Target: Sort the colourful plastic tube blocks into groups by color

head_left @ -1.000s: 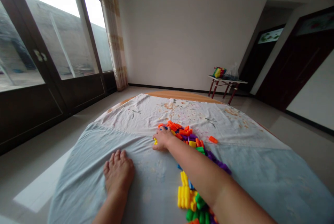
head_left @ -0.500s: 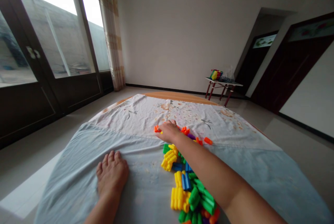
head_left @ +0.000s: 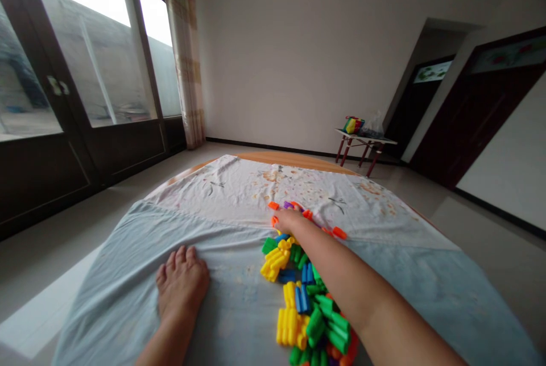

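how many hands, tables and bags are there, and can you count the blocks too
Hands: 2 (left hand, right hand)
Tables: 2 (large table, side table)
Bags: 2 (multicoloured bag, clear plastic bag)
Total: 6
Blocks: no sure count, as they overlap and the right arm crosses in front.

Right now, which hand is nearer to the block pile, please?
Right. The right hand is at the far end of the block pile; the left hand rests on the cloth, apart from the pile, to its left.
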{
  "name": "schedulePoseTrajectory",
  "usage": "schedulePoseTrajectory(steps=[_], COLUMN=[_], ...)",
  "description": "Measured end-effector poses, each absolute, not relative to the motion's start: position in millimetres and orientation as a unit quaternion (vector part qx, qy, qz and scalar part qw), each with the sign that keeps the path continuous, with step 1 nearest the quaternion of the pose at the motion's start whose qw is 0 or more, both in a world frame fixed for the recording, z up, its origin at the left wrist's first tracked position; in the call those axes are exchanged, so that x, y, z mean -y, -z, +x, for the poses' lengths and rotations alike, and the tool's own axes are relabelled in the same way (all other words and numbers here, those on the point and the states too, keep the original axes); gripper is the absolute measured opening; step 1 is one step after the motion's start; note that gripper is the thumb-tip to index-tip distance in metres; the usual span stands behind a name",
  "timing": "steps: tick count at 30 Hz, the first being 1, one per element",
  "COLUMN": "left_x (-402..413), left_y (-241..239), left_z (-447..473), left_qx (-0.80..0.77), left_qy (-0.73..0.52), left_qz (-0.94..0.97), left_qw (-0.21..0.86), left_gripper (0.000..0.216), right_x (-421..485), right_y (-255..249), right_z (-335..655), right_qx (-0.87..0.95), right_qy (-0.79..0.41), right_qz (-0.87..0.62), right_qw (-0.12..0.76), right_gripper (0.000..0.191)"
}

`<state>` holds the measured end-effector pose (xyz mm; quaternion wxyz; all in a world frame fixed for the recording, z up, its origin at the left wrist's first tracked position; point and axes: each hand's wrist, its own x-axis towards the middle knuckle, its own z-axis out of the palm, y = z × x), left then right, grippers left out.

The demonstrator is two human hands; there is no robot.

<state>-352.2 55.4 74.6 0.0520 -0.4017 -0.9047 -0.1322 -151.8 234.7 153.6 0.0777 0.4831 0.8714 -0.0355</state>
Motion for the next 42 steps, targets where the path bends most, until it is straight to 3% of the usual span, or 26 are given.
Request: schedulePoseTrajectory(steps=[4, 7, 9, 12, 16, 23, 28, 36, 38, 42], left_x=[-57, -58, -59, -56, -40, 15, 28, 27, 28, 23], left_y=[-76, -80, -86, -100, -112, -75, -61, -70, -71, -75], left_z=[-351, -353, -358, -361, -329, -234, -224, -219, -219, -225], left_qx=[0.899, 0.893, 0.886, 0.877, 0.863, 0.808, 0.802, 0.803, 0.807, 0.811], left_qy=[0.166, 0.181, 0.197, 0.223, 0.248, 0.199, 0.100, 0.072, 0.066, 0.081], left_qz=[-0.405, -0.412, -0.420, -0.425, -0.441, -0.549, -0.584, -0.590, -0.586, -0.579], left_qw=[0.032, 0.019, 0.007, -0.009, 0.015, 0.071, 0.069, 0.042, 0.035, 0.022], left_gripper=[0.051, 0.050, 0.049, 0.050, 0.045, 0.046, 0.047, 0.052, 0.051, 0.047], right_x=[-182, -115, -69, -14, 16, 16, -5, -67, -77, -87], right_y=[-168, -162, -148, -125, -109, -114, -111, -125, -137, -149], right_z=[-119, -94, -78, -61, -56, -52, -47, -60, -59, -31], right_qx=[-0.895, -0.936, -0.946, -0.950, -0.973, -0.980, -0.972, -0.948, -0.938, -0.878], right_qy=[0.028, 0.045, 0.075, 0.095, 0.085, 0.050, 0.022, -0.024, -0.012, 0.039], right_qz=[0.445, 0.319, 0.246, 0.213, 0.149, 0.165, 0.207, 0.286, 0.300, 0.337], right_qw=[0.020, -0.144, -0.197, -0.207, -0.151, -0.095, -0.110, -0.138, -0.174, -0.338], right_gripper=[0.028, 0.032, 0.035, 0.044, 0.055, 0.044, 0.036, 0.036, 0.038, 0.034])
